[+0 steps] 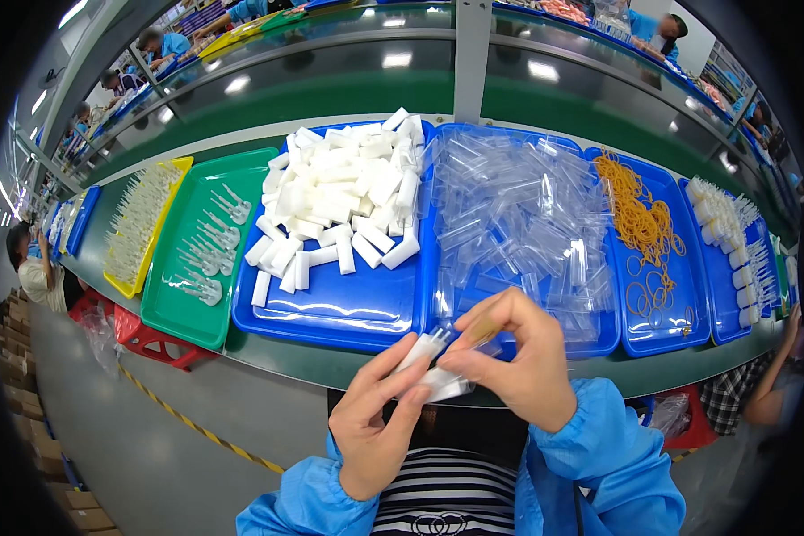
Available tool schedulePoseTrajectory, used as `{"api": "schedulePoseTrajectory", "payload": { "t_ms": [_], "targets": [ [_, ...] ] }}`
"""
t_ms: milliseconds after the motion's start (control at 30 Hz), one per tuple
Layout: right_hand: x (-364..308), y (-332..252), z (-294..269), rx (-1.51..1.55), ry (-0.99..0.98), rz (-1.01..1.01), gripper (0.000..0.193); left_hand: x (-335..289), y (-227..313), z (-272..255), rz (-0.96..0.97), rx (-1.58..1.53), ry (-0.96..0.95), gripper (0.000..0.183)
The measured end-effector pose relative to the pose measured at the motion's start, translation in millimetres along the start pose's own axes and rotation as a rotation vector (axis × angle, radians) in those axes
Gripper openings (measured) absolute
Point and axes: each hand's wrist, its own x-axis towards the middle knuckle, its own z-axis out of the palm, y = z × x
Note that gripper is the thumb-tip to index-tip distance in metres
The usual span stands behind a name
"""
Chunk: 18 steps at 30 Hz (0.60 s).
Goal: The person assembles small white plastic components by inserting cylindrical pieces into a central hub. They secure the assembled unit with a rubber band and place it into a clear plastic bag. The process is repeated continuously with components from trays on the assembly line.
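Head view: the person's two hands meet above the near edge of the bench. The left hand [380,406] has its thumb and fingers closed on a white block [420,350], beside a second white block [447,384] between the hands. The right hand [527,357] has its thumb and forefinger bent close together at the blocks' upper end; blur hides whether they grip anything.

Just beyond, a blue tray [330,314] carries piled white rectangular blocks [344,183], its near part bare. Touching it on the right, another blue tray [609,344] is heaped with clear plastic sleeves [518,210]. Outward on the right come yellow-orange rubber bands [632,205] in a third blue tray [677,299]; on the left, a green tray [165,299] holds rows of clear nozzled fittings [207,290]. Farthest, past a metal post [471,62], people in blue work at another line.
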Motion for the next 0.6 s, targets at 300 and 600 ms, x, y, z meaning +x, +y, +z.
{"api": "schedulePoseTrajectory", "payload": {
  "t_ms": [300,600],
  "targets": [
    [3,-24,2,-0.291,-0.046,-0.145,0.055,3,5,-5,0.022,0.047,0.005,0.033],
    [-6,-21,10,-0.805,-0.064,-0.442,0.087,-9,-1,7,0.063,0.044,-0.164,0.056]
  ]
}}
